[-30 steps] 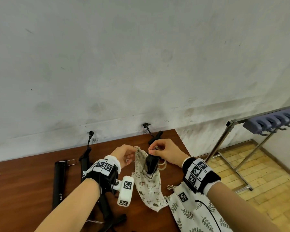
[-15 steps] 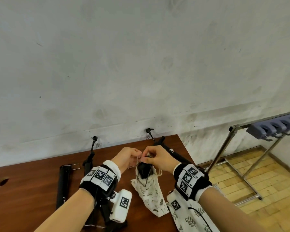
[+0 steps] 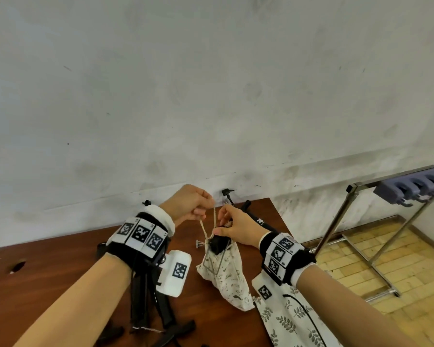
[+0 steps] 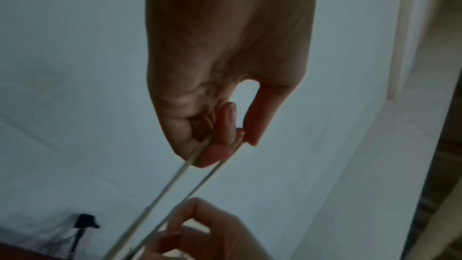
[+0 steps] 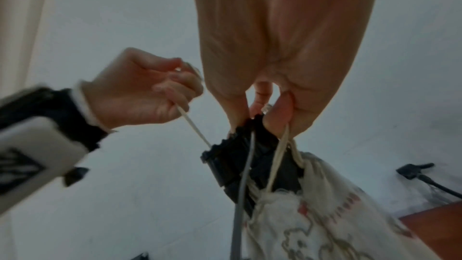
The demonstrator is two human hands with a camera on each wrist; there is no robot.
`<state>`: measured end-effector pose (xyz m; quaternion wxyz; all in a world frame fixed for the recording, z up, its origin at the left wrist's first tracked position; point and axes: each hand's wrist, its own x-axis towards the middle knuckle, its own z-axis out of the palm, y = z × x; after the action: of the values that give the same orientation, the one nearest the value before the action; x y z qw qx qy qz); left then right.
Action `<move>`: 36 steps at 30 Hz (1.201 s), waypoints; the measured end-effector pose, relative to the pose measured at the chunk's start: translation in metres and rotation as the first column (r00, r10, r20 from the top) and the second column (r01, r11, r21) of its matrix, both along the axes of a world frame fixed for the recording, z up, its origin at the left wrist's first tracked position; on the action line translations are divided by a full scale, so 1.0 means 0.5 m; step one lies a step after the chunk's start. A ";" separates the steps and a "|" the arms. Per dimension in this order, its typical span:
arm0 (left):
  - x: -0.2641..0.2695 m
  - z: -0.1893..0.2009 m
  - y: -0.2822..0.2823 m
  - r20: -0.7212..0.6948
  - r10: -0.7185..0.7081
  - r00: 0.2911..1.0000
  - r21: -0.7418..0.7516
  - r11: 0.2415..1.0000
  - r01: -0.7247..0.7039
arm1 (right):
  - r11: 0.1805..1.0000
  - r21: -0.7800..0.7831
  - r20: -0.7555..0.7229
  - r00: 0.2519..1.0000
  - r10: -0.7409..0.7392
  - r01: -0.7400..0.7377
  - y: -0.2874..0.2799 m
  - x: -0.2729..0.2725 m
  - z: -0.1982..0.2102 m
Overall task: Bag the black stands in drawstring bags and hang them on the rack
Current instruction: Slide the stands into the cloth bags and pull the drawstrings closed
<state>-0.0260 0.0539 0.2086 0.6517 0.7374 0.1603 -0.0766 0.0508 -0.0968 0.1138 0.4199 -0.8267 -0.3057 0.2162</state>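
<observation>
Our left hand [image 3: 189, 204] pinches the cord [image 3: 208, 221] taut, up and away from the bag [image 3: 223, 274]. Just below our right hand [image 3: 236, 227], whose fingers grip the bag's mouth, the stand [image 3: 218, 244] pokes out above the table [image 3: 48, 266].

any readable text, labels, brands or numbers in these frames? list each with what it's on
No legible words or numbers in any view.
Black stand lying behind the hands: small white mark, too blurred to read.
Wristbands, white wrist camera housing, tag on the leaf-print bag: black-and-white square code markers, no letters.
Small drawstring bag: printed pattern only.
</observation>
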 end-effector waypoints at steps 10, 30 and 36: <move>0.019 -0.102 -0.034 0.010 -0.105 0.994 0.275 0.956 0.098 | 0.917 0.304 -0.350 0.926 -0.144 0.257 -0.002 -0.037 -0.010; 0.050 -0.107 -0.059 -0.042 -0.250 0.967 0.494 0.837 0.237 | 0.741 0.581 -0.489 0.872 -0.014 0.338 -0.039 -0.014 0.136; 0.052 -0.077 -0.059 0.062 -0.156 0.986 0.085 0.985 0.151 | 0.835 0.522 -0.388 0.920 0.055 0.171 -0.014 -0.005 0.153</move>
<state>-0.0002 0.0242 0.1698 0.6190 0.7752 0.0836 -0.0948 0.0482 -0.1037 0.1903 0.6965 -0.6219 -0.2396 0.2658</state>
